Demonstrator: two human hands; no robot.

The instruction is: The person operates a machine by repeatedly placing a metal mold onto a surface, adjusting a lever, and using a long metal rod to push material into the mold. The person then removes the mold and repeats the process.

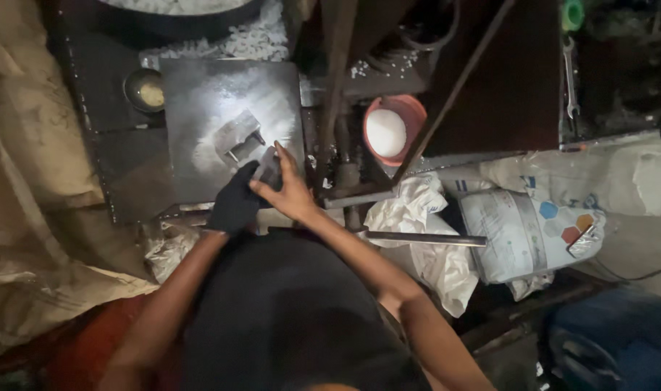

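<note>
My left hand [234,205] wears a dark glove and grips the near end of a small grey metal block [269,168] at the front edge of a flat steel plate [200,108]. My bare right hand [290,190] rests on the same block from the right, fingers stretched over its top. A second metal block with short pins [237,135] lies on the plate just beyond both hands.
A red bowl of white powder [387,132] stands right of the plate. White pellets [250,40] lie at the back, by a small round tin [145,90]. Metal rods [424,237] cross the middle. Printed sacks [519,232] sit at right, a spanner [571,80] farther back.
</note>
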